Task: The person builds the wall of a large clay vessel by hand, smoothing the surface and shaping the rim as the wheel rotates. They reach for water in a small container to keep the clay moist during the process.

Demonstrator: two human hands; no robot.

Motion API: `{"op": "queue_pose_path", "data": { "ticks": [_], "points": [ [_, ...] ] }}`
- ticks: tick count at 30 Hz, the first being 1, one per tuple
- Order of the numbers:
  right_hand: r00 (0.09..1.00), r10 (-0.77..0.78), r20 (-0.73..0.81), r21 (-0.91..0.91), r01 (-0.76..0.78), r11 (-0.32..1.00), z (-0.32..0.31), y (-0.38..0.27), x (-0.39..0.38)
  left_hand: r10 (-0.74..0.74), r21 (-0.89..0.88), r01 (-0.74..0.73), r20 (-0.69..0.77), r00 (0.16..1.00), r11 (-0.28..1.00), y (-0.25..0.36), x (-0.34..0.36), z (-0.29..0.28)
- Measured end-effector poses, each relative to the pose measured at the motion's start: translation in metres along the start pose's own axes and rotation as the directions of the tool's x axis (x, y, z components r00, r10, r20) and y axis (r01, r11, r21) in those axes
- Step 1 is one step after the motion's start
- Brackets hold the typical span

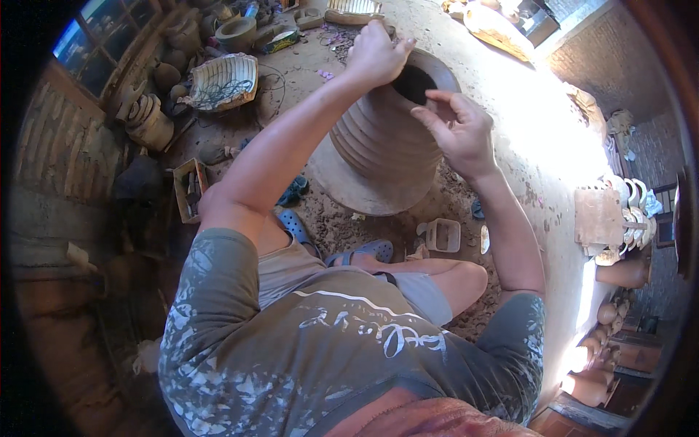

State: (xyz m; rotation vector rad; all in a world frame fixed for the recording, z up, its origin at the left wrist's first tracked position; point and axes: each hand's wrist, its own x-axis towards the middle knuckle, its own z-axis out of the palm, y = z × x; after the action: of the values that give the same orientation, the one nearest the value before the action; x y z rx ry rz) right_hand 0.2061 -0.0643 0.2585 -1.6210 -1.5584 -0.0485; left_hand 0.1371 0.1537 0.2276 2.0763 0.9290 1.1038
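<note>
A large grey-brown clay pot [378, 142], ridged in rings and with a dark round opening, stands upright on a round flat base [349, 193] in front of me. My left hand [378, 54] is at the left side of the rim, fingers bent and thumb toward the opening. Whatever its fingers hold is hidden behind the hand. On the right near side, my right hand [462, 135] has thumb and forefinger on either side of the rim. Its forefinger reaches over the opening, and the other fingers are curled.
A rectangular plastic tub [443, 235] lies by my feet. To the left are a wooden box [191, 191] of tools, a ribbed curved piece [222, 81] with cord on it, and several pots. Rounded clay vessels [590, 386] line the right side. Strong sunlight falls across the floor.
</note>
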Motion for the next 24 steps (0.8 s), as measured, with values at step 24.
{"op": "queue_pose_path", "data": {
  "ticks": [24],
  "points": [
    [0.938, -0.339, -0.067, -0.26, 0.312, 0.914, 0.034, 0.011, 0.018, 0.244, 0.1, -0.301, 0.38, 0.892, 0.948, -0.004, 0.019, 0.002]
  ]
}}
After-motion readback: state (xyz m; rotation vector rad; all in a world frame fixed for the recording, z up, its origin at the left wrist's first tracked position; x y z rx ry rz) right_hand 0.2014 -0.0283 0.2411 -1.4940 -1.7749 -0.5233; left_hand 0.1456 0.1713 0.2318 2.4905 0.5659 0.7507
